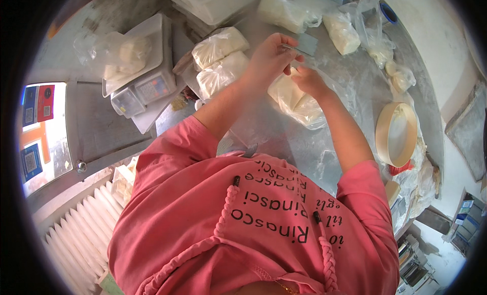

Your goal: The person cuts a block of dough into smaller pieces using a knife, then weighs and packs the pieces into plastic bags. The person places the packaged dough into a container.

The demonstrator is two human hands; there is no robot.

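Observation:
My left hand [272, 57] reaches over the grey worktop [266, 131], its fingers bent around the near edge of a thin, flat grey-green piece [307, 43], perhaps a scraper. Just right of it and lower, my right hand [312, 81] has its fingertips at the upper edge of a clear plastic bag [314, 118] that holds a pale block [287, 91], perhaps dough. The fingertips of both hands are close together above this bag. Left of my left forearm lie two more bagged pale blocks [220, 47], side by side.
Bagged pale lumps [342, 34] lie along the far and right side. A round sieve [395, 135] stands on its rim at right, by a red object [401, 168]. Plastic tubs [165, 59] are stacked at left; a white bin [213, 7] is at the top. A door [110, 120] is at left.

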